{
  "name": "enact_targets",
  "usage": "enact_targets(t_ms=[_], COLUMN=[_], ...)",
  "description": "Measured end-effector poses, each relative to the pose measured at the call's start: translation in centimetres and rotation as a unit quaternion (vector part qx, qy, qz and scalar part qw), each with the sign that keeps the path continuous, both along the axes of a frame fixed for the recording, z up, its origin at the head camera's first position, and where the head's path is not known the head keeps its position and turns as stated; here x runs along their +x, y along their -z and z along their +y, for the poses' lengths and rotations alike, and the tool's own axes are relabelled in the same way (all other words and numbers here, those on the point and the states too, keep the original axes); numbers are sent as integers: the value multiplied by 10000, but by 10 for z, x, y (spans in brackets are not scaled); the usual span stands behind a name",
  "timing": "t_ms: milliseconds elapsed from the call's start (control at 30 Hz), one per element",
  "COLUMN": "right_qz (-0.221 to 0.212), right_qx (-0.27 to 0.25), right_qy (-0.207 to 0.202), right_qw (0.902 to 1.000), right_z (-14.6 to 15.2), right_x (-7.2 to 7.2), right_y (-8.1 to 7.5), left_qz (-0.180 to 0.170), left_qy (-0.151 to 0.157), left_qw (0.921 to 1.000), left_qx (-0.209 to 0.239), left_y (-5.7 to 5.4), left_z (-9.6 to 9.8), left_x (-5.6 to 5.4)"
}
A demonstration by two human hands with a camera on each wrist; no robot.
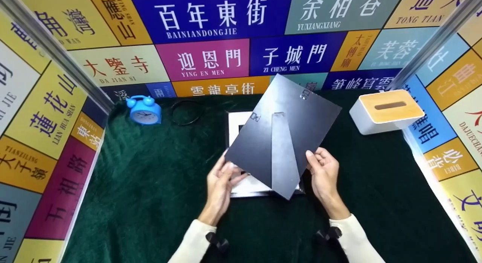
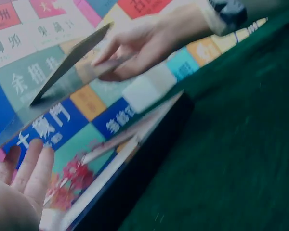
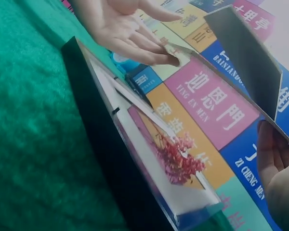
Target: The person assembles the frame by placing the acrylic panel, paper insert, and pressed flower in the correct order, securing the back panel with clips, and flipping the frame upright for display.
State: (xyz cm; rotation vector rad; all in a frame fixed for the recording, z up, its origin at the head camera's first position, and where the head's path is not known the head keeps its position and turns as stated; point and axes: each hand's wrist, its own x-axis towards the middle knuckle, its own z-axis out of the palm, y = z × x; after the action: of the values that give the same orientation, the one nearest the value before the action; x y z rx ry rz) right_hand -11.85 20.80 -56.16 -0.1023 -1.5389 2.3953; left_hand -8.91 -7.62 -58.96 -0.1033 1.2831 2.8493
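Left hand (image 1: 222, 182) spread, right hand (image 1: 324, 172) pinching the board (image 1: 261, 140) at right: likely aligning it above the frame (image 1: 254, 185), the next move needing squared edges.

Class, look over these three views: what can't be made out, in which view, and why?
- Middle of the frame, head view: hidden by the panel.
- Exact time on the clock, head view: dial too small.
- Inside of the box, head view: hidden by its lid and walls.
- Kind of flowers, both wrist views: too blurred.
- Rest of the left hand, left wrist view: cut off by the picture's edge.
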Motion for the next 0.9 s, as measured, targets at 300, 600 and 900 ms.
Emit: enact_targets(t_ms=[300,600,900], right_qz=[-193,-470,-1094], right_qx=[650,1063,977], right_qy=[-476,-1249,-1017], right_qw=[9966,9853,9839], right_z=[18,22,18], right_x=[8,5,-9], right_y=[10,15,16], left_qz=[-454,-268,-456], left_qy=[977,1561,1526], left_qw=[9817,9415,9356], left_qx=[-1571,-2975,-3153], left_y=[-7,-25,-26], left_z=[-45,-51,-41], left_x=[-21,-36,-34])
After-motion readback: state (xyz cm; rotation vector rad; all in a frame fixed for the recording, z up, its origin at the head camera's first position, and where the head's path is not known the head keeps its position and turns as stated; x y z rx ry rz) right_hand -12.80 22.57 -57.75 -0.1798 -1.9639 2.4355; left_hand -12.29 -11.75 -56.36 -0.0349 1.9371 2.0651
